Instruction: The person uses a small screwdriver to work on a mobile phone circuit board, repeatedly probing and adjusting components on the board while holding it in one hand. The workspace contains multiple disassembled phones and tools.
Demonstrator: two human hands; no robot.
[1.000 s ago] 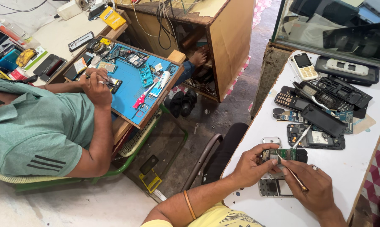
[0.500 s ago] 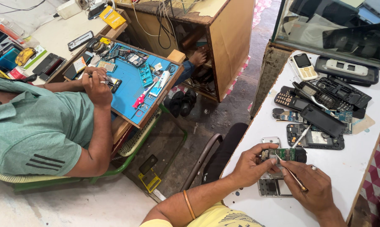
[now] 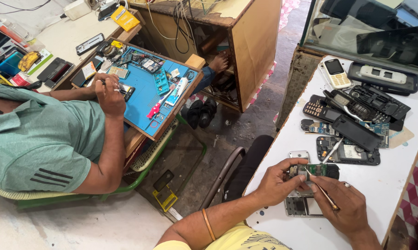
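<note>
My left hand grips a small green phone circuit board just above the white table. A thin screwdriver sits in my right hand, its tip touching the board. Directly below the board lies an empty silver phone frame. A small white phone part rests just above my left fingers.
Opened phones, black covers and boards are piled at the table's far side, with a white keypad phone. To the left, another person in a green shirt works at a blue mat. A chair back stands beside my table.
</note>
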